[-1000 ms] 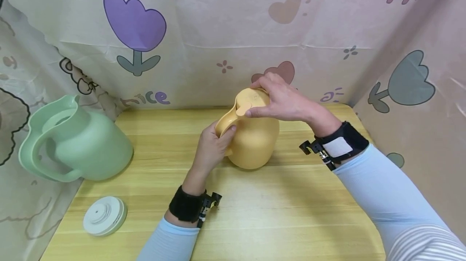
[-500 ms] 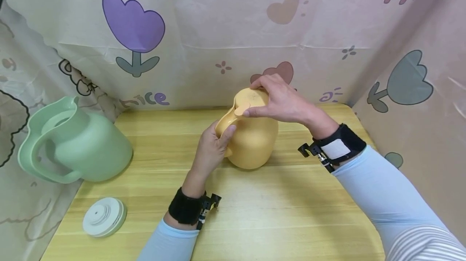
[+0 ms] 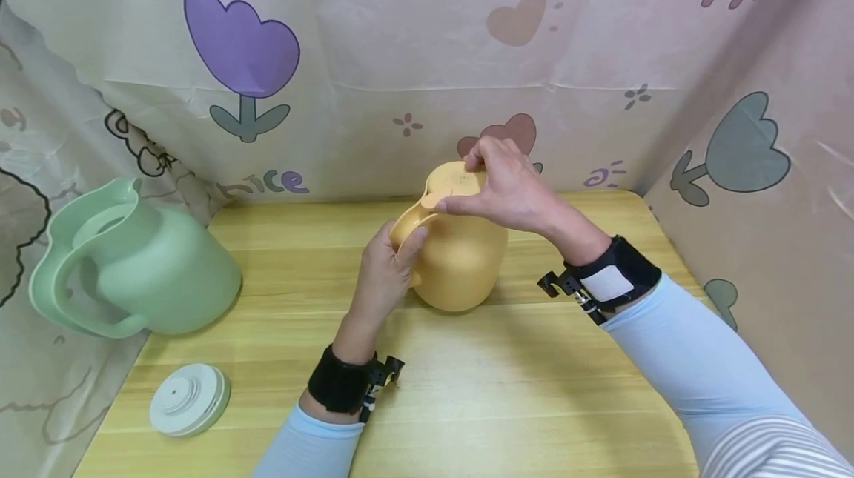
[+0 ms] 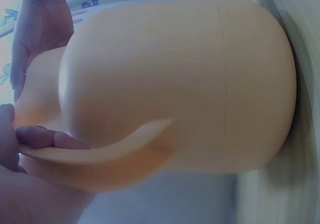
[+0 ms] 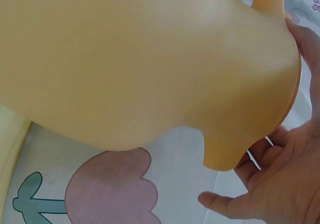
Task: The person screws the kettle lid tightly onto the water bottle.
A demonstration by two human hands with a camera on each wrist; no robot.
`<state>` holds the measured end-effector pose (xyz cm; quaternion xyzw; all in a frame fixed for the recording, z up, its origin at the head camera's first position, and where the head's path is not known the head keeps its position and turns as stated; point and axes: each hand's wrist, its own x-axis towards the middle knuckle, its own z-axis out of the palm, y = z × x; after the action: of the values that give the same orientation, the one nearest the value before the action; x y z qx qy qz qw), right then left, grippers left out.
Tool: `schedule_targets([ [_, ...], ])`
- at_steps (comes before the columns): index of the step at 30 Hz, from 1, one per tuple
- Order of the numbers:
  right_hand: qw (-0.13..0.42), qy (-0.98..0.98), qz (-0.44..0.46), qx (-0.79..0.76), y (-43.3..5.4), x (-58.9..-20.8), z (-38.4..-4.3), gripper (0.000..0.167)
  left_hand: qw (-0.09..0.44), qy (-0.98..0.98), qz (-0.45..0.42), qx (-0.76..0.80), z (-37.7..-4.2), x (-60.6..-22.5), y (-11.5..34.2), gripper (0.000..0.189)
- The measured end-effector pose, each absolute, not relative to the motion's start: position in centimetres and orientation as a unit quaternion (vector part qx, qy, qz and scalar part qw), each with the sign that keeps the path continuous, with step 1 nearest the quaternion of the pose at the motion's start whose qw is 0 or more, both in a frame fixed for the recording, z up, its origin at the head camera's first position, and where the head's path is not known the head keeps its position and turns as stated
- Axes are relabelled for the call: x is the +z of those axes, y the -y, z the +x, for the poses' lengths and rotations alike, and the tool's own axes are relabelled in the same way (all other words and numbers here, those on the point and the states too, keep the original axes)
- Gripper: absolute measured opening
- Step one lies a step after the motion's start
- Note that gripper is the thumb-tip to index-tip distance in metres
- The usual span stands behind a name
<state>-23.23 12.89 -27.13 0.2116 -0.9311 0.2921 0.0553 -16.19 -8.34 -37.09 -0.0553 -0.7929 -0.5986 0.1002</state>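
A yellow, round-bellied jug [image 3: 467,263] stands on the wooden table in the head view. My left hand [image 3: 383,270] grips its handle [image 3: 409,222], thumb along the side toward the belly; in the left wrist view the fingers [image 4: 42,136] pass through the handle loop. Across the jug's top, my right hand [image 3: 515,193] spans the lid [image 3: 457,180], the thumb at the tab above the handle and bent fingertips on the far side. From the right wrist view, the curled fingers [image 5: 270,154] sit behind the spout [image 5: 220,154], with one finger sticking out below.
A green jug [image 3: 190,263] with a wavy rim stands on the table's left edge, its handle toward the front left. Before it lies a pale round stopper [image 3: 189,399]. A printed curtain [image 3: 400,33] closes off the back and both sides.
My right fingertips have drawn inward from the lid's far edge, and the right wrist has dropped slightly. The left hand keeps its grip on the handle; the jug stays standing.
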Motion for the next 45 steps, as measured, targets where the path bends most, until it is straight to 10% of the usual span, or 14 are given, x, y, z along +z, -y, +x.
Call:
schedule_targets([
  [45, 0.168, 0.864, 0.274, 0.388, -14.1, -30.8, -22.1, 0.053, 0.103, 0.806, -0.053, -0.580, -15.7, -37.0, 7.6, 0.039],
])
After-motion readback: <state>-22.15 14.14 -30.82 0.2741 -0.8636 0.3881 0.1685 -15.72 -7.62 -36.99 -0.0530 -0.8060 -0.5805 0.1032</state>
